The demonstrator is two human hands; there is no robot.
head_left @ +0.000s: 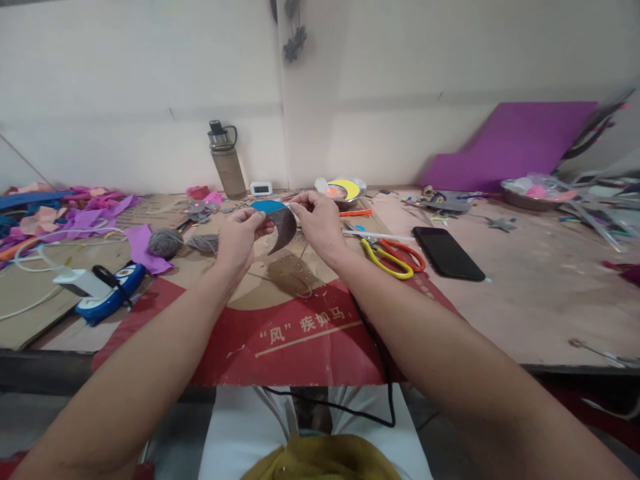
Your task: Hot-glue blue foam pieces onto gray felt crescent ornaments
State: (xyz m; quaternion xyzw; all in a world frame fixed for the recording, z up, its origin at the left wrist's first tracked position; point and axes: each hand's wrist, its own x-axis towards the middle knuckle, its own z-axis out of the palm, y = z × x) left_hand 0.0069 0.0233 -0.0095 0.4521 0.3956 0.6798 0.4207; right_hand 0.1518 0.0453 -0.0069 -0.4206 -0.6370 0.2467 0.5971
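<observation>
Raised above the cardboard in the head view is a crescent-shaped felt piece, dark grey with a bright blue part at its upper left. My left hand pinches it along the left side, thumb and fingers closed. At its upper right edge the thumb and forefinger of my right hand are pressed together; whether they grip the felt or something thin such as a thread cannot be made out. Two balls of grey yarn, one round and one flatter, lie beside my left hand. Scissors with yellow and orange handles rest near my right forearm.
A red and brown cardboard sheet covers the table front. Around it are a black phone, a blue power strip with a white charger, a water bottle, felt scraps, a bowl and a purple sheet. A black cable hangs over the edge.
</observation>
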